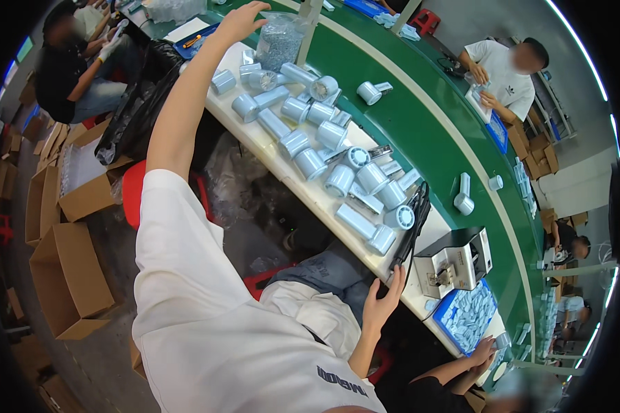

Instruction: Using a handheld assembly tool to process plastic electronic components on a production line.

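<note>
My left hand (240, 23) is stretched far up to the left, fingers extended, beside a clear plastic bag (280, 43) of small grey metal parts, probably screws. Whether it touches the bag I cannot tell. Low on the right, my right hand (384, 301) is at the edge of the white worktop (293, 194), thumb and fingers apart, holding nothing visible. Just above it lies a bundle of black cable (415, 224). Between my hands, several light-blue handheld fans (357, 157) lie in a loose heap, some showing round grilles.
A silver-and-black bench machine (455, 260) stands right of the cable, beside a blue tray (445, 332) of light-blue parts. The green conveyor (420, 148) carries a few fan pieces. Open cardboard boxes (71, 279) stand on the left. Co-workers sit nearby; one's hands (483, 352) are at lower right.
</note>
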### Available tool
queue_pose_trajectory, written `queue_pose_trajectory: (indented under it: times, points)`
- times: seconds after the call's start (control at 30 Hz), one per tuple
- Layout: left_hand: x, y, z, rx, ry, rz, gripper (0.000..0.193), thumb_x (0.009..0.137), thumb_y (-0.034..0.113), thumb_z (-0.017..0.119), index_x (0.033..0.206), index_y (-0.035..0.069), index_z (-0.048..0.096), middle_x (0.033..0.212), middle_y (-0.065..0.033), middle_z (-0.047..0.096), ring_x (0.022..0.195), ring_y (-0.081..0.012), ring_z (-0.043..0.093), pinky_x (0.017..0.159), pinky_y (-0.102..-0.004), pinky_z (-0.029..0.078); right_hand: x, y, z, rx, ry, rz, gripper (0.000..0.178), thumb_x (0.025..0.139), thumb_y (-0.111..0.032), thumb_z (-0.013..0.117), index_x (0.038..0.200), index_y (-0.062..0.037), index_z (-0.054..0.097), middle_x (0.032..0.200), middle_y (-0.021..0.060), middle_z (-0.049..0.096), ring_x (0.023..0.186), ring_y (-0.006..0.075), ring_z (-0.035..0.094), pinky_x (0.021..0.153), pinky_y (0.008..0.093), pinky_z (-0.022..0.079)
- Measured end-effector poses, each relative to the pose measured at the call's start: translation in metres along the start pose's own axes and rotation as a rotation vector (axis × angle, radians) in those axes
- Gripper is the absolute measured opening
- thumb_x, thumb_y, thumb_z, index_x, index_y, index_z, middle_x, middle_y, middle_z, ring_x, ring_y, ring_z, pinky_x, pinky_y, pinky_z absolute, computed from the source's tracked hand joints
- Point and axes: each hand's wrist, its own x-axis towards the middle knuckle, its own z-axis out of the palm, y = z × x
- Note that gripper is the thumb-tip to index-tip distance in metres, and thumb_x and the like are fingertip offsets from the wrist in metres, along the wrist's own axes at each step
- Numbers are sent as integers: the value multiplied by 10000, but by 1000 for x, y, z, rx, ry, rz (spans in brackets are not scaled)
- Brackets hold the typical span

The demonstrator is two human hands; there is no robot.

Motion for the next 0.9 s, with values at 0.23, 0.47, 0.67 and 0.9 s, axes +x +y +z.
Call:
queue_pose_trajectory:
  times: [0.23, 0.47, 0.67, 0.9]
  points:
    - [47, -20, 52, -32, -101, 159, 391, 818, 262, 632, 1173, 120, 547, 1048, -97, 600, 913, -327, 583, 784, -394, 464, 0, 2, 3, -27, 27, 75, 483, 802, -3, 560, 1274, -2, 457, 1347, 208, 414, 1236, 370, 417, 1005, 393, 345]
    - [66, 8, 43, -31, -501, 162, 287, 808, 222, 619, 1073, 113, 612, 1040, -77, 616, 972, -307, 574, 805, -396, 447, 7, 11, 2, 15, 38, 186, 467, 791, 5, 563, 1248, 7, 472, 1231, 202, 502, 1117, 354, 500, 957, 382, 386]
    - [48, 13, 67, -282, -152, -48, 181, 826, 156, 559, 947, 55, 648, 916, -111, 655, 864, -326, 605, 735, -367, 467, 9, 16, 4, 27, 99, 210, 466, 783, 4, 570, 1240, 15, 476, 1171, 200, 533, 1028, 330, 542, 919, 365, 411]
    - [41, 26, 70, -353, 2, -159, 183, 818, 81, 528, 962, 25, 627, 868, -151, 656, 827, -325, 624, 714, -352, 476, 9, 18, 1, 53, 91, 231, 468, 776, 0, 578, 1233, 19, 480, 1142, 193, 547, 1000, 318, 550, 894, 362, 424]
